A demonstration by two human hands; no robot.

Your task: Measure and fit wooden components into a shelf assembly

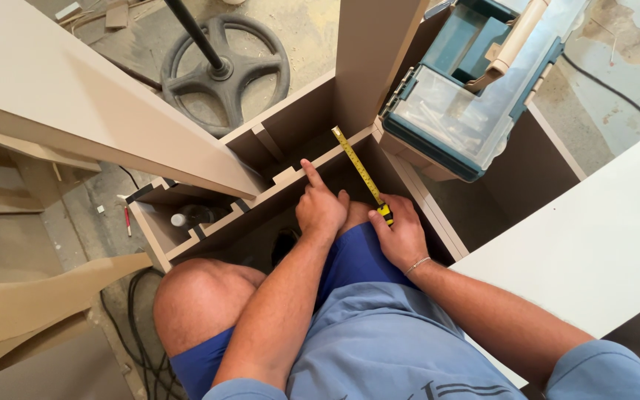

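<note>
— Inside, where does the tape lie?
— Across the brown cabinet, the yellow tape measure runs diagonally up-left from the right hand, which grips its case; the left hand, forefinger extended, points just beside it.

We see one package-like thing: a teal plastic case with a clear lid and a cream handle, resting tilted on the brown cabinet frame at the upper right. Through the lid we can make out pale small parts, perhaps screws, though the view is too hazy to be sure. We find no labels, signs or screens anywhere else in view.
</note>
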